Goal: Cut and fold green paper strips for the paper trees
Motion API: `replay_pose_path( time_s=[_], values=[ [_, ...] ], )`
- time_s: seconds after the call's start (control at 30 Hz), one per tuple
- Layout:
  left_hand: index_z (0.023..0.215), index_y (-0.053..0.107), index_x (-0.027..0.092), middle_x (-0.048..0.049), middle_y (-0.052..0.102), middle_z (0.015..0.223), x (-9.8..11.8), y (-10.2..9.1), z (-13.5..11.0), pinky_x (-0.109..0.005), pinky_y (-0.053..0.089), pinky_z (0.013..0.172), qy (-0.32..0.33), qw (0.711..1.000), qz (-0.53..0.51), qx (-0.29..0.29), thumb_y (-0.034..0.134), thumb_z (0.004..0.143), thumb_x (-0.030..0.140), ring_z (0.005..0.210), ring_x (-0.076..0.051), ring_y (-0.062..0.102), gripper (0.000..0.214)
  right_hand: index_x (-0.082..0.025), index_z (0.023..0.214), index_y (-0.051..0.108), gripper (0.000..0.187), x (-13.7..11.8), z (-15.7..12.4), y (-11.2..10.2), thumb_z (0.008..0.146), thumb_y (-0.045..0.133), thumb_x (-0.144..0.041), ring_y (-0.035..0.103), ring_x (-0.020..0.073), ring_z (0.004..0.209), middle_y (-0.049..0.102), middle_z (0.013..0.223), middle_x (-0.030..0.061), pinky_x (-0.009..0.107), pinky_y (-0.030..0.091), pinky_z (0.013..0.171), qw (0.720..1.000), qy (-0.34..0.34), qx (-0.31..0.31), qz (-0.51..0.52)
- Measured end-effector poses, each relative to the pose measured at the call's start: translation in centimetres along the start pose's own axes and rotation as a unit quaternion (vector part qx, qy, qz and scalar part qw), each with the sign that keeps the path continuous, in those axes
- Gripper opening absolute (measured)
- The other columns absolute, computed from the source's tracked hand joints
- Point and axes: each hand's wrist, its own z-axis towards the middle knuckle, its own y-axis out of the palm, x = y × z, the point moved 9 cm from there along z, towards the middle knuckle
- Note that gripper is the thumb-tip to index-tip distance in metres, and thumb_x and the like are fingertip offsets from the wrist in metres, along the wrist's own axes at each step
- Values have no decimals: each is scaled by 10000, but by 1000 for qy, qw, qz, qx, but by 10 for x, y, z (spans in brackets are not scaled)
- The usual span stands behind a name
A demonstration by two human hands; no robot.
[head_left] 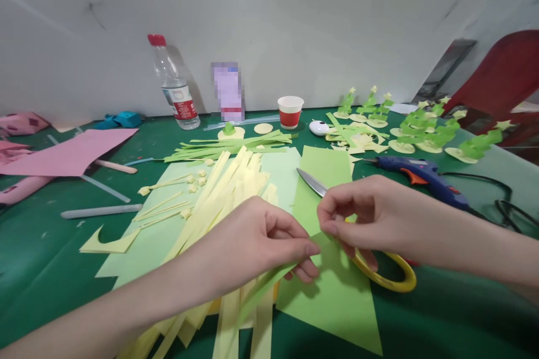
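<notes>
My left hand [282, 244] pinches a narrow green paper strip [263, 291], which trails down toward me over pale yellow strips [229, 196]. Close by on the right, thumb and forefinger of my right hand [357, 219] are pressed together; what lies between them is too small to make out. Under the right hand are scissors [310, 182] with a yellow handle [400, 280], partly hidden by the fingers; whether the hand touches them I cannot tell. A green paper sheet [328, 297] lies beneath both hands.
Toward the wall stand a water bottle [181, 101], a paper cup [290, 112] and a blurred phone [228, 90]. On the right are a blue glue gun [425, 176] with its cord and several small green paper plants [475, 143]. Pink paper [80, 151] lies left.
</notes>
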Motion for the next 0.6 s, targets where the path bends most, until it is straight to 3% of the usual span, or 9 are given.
replay_pose_path(
  time_s=[0.33,0.5,0.6],
  values=[
    [642,677,175,35,702,656,2,8,-6,-169,487,607,-31,996,-46,-65,617,735,243,603,-94,635,130,-175,653,519,142,1,-7,-11,773,524,-251,506,51,399,492,485,-63,129,333,345,998,20,-37,-53],
    [635,672,175,32,697,657,-1,10,-6,-195,489,624,-47,994,-67,-78,631,725,262,613,-105,636,132,-200,725,578,76,-12,-3,-17,760,556,-264,488,67,581,551,679,-32,155,350,478,995,-46,7,-93],
    [642,671,177,31,699,664,0,9,-6,-199,487,625,-39,995,-60,-70,610,737,254,612,-108,636,137,-202,716,586,96,-14,0,-7,760,539,-273,467,69,588,567,692,-37,163,345,497,994,-54,-6,-98]
  ],
)
